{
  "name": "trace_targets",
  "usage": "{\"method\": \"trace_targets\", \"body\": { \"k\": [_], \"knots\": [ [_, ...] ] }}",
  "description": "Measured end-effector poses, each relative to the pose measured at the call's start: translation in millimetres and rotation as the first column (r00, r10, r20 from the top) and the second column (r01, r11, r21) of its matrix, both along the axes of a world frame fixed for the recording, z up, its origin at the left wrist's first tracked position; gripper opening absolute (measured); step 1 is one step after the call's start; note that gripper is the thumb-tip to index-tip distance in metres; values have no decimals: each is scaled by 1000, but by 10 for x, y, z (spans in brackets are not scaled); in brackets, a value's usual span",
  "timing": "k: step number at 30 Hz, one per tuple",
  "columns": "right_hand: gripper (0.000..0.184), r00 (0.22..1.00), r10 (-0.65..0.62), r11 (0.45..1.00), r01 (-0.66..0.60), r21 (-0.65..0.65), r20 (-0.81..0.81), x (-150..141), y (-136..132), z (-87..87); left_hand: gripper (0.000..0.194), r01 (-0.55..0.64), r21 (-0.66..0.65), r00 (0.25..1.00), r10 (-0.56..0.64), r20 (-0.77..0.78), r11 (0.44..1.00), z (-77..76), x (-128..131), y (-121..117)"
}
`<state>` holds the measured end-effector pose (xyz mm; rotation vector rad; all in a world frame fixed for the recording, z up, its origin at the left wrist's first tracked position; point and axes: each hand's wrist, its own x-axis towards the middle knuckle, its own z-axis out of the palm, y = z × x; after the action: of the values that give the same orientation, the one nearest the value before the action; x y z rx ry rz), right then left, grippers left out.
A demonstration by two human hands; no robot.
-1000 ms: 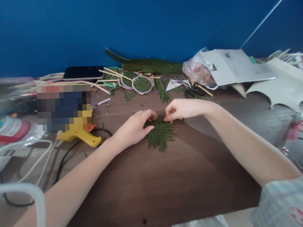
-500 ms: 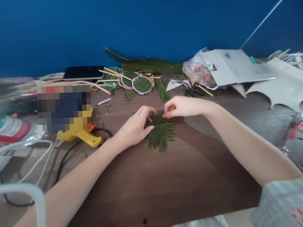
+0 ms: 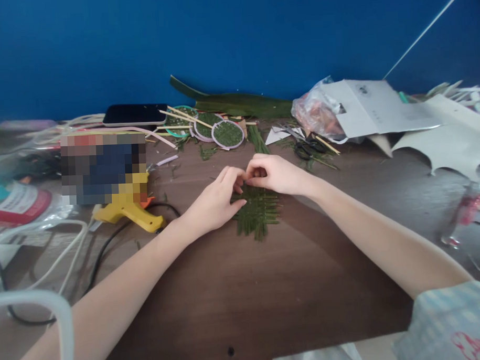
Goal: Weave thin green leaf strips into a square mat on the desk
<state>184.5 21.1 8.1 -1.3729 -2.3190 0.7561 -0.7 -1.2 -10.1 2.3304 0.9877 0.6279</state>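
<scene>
A small woven mat of green leaf strips lies flat on the brown table, with strip ends sticking out at its edges. My left hand rests over its left side, thumb on the weave and apart from the bent fingers. Along the far edge my right hand is closed in a pinch, its fingertips close to my left index finger. A leaf strip at that edge seems to be in the pinch, mostly hidden by the fingers.
Behind lie round hoops with woven green inside, thin sticks, a long leaf and a phone. Black-handled scissors are at right, near white card. A yellow glue gun with its cord lies left.
My right hand has moved left along the mat's far edge, up to my left fingers. My left hand stays nearly in place. The view has shifted slightly.
</scene>
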Motion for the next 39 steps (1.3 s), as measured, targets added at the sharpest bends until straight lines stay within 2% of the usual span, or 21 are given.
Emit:
{"method": "trace_targets", "body": {
  "k": [11,14,21,29,35,39],
  "knots": [
    [7,997,17,984,-29,-173,-72,45,27,35,34,2,-22,1000,-3,-6,1000,0,-14,0],
    [7,994,28,987,-44,-156,-104,43,29,3,33,4,-32,1000,-4,-12,999,-1,-17,-1],
    [5,994,35,999,-37,-23,-108,1,26,-48,32,0,-55,1000,-1,-26,999,33,-1,-3],
    [4,984,27,999,-33,-35,-173,-13,-2,-50,26,-7,-75,998,2,-60,997,49,5,-5],
    [4,992,12,999,-17,-41,-125,10,17,-35,23,7,-60,995,-13,-98,998,70,0,0],
    [10,998,-47,997,44,-70,-37,93,40,70,24,7,-44,996,-11,-93,999,74,-4,2]
  ]
}}
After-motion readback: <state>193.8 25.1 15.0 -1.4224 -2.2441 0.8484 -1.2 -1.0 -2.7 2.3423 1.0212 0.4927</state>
